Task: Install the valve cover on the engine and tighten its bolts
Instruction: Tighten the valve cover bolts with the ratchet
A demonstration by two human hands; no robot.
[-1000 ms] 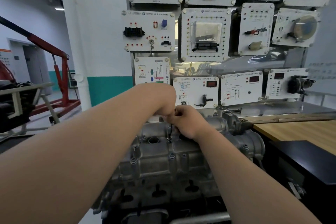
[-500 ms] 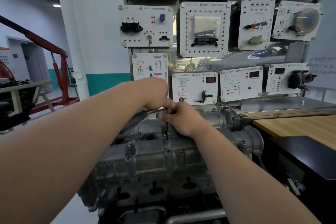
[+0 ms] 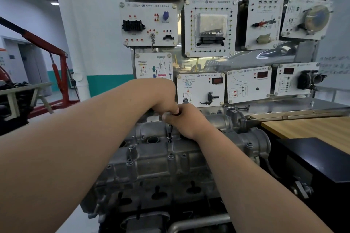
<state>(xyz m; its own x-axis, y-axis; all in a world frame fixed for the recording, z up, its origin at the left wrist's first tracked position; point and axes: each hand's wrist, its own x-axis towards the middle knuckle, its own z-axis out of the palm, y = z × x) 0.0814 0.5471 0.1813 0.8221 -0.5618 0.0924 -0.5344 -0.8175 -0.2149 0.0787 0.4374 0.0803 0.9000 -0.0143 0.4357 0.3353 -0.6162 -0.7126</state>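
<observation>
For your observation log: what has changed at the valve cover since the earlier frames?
The left hand worked the wrench handle: visible below the forearm half a second ago, hidden behind it now. The right hand stays curled over the wrench head, extension upright in the same place; valve cover unmoved.

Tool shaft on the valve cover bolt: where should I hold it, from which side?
Take the tool shaft at its upper end, from above: it stands upright, tip down in the valve cover. Left hand and right hand meet there.
</observation>
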